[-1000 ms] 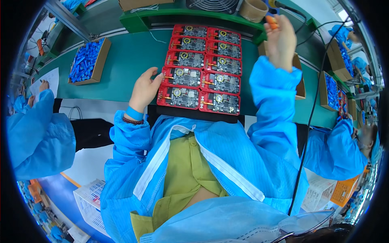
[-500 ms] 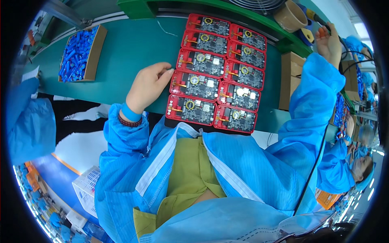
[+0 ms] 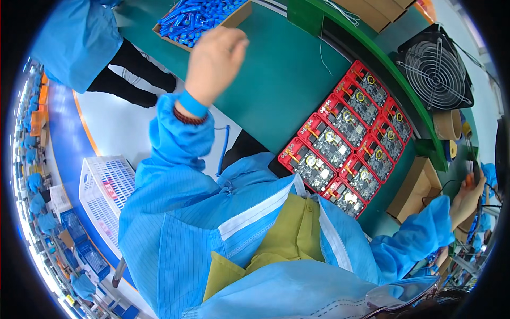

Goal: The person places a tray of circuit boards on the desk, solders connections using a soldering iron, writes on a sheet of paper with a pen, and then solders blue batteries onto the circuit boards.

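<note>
Left hand over the battery box, right hand out at the bench's far end

Left hand (image 3: 215, 61), loosely curled, holding nothing, hovers beside the box of blue cells (image 3: 199, 16) at 11 o'clock. Right hand (image 3: 467, 194) grips an orange-handled tool (image 3: 469, 179) at 3 o'clock. Bare green benchtop (image 3: 276, 80) separates the box from the red board trays (image 3: 345, 141).

Only 1 view exists: a fisheye camera worn on the person's head, tilted steeply down and leftward over the blue coat (image 3: 212, 228). It sits close above the chest, with the green table (image 3: 281, 80) ahead and the red trays (image 3: 345, 138) right of centre.
</note>
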`<state>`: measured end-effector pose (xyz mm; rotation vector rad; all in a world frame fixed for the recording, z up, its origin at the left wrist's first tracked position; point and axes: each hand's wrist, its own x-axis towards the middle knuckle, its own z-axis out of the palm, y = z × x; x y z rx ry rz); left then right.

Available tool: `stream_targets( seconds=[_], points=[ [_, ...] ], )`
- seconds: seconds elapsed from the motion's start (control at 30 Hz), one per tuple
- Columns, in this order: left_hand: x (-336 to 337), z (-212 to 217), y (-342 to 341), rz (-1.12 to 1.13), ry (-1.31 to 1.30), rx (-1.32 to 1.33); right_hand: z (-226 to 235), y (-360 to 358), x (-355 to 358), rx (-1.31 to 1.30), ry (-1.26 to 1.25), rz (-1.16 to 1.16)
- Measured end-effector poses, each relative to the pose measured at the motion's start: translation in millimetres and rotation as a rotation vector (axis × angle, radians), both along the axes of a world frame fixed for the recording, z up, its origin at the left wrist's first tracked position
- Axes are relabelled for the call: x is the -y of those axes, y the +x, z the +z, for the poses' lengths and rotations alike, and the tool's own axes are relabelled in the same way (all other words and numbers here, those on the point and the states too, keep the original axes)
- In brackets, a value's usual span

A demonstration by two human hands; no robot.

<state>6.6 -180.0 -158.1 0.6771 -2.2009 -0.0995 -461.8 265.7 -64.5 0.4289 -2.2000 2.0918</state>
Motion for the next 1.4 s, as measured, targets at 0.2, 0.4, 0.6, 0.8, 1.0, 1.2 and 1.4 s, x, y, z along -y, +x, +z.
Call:
stream_targets(
  seconds=[0.2,0.4,0.6,0.8,1.0,1.2,1.4],
  points=[
    [83,-5,11,0.274,-0.241,0.167,8,90,-10,0.018,-0.197,0.208],
    [104,-24,-1,0.413,-0.088,0.633,-6,154,-7,0.098,-0.32,0.691],
    [96,-25,-9,0.479,-0.072,0.606,-16,179,-2,0.066,-0.276,0.56],
    [96,-37,-3,0.407,-0.221,0.554,-22,186,5,0.094,-0.274,0.576],
    [94,-37,2,0.312,-0.224,0.495,-27,194,16,0.093,-0.299,0.547],
    [59,-35,12,0.164,-0.249,0.489,-30,200,24,0.125,-0.301,0.558],
    [31,-32,3,0.144,-0.25,0.422,-27,197,36,0.118,-0.348,0.662]
  ],
)
